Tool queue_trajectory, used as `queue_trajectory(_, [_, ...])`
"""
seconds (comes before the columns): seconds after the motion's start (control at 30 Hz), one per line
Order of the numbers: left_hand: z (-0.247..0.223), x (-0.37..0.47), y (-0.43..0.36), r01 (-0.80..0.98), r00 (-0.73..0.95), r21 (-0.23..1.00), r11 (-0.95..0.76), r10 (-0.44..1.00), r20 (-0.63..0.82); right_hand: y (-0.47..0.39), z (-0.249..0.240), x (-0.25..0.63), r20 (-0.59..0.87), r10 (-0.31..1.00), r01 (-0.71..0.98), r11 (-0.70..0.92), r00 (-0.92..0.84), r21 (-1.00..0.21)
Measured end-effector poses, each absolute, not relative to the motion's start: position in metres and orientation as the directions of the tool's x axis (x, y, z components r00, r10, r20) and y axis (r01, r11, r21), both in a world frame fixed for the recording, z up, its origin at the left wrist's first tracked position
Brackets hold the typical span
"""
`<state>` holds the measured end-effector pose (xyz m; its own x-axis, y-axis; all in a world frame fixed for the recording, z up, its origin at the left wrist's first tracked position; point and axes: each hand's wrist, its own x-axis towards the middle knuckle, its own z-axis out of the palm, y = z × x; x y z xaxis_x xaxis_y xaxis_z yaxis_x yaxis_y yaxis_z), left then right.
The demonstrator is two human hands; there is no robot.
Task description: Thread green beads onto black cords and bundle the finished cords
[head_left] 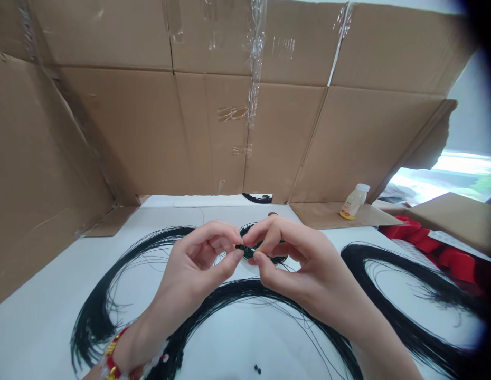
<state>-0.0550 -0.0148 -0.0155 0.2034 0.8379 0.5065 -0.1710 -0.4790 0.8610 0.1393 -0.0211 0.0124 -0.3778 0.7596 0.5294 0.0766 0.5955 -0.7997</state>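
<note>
My left hand (201, 258) pinches one end of a small dark green piece (244, 248) between thumb and forefinger. From the other side my right hand (296, 258) closes thumb and fingers at its other end. The piece looks knobbly, like tiny beads or knots, too small to tell. Just behind the fingers is a heap of small dark green bits (247, 228), partly hidden by my right hand. Beneath both hands curves a bundle of thin black strands (245, 287), like wire or cord.
More black strand bundles curve at the left (98, 301) and right (388, 295). Small dark bits (257, 369) lie at the table's front. Cardboard (214, 137) walls off the back and left. A small bottle (355, 201) stands back right, near red items (459, 264).
</note>
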Motion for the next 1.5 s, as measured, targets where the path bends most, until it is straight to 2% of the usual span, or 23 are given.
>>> queue_trajectory(0.23, [-0.0129,-0.0544,-0.0140,-0.258,0.253,0.897,-0.358,0.871,0.421,-0.0195,0.0110,0.1396,0.530,0.756,0.081,0.599,-0.385,-0.797])
queue_trajectory(0.87, [-0.0073,-0.0575,-0.0160,-0.094,0.264,0.885,-0.456,0.846,0.464,-0.0176,0.0117,0.1424,0.460,0.772,0.130,0.561,-0.439,-0.817])
queue_trajectory(1.27, [-0.0118,-0.0585,-0.0168,-0.100,0.193,0.913,-0.395,0.893,0.408,-0.0179,0.0110,0.1422,0.418,0.801,0.115,0.507,-0.429,-0.854])
queue_trajectory(1.5, [-0.0058,-0.0557,-0.0197,-0.047,0.157,0.851,-0.523,0.838,0.523,-0.0164,0.0079,0.1421,0.387,0.811,0.059,0.456,-0.439,-0.888])
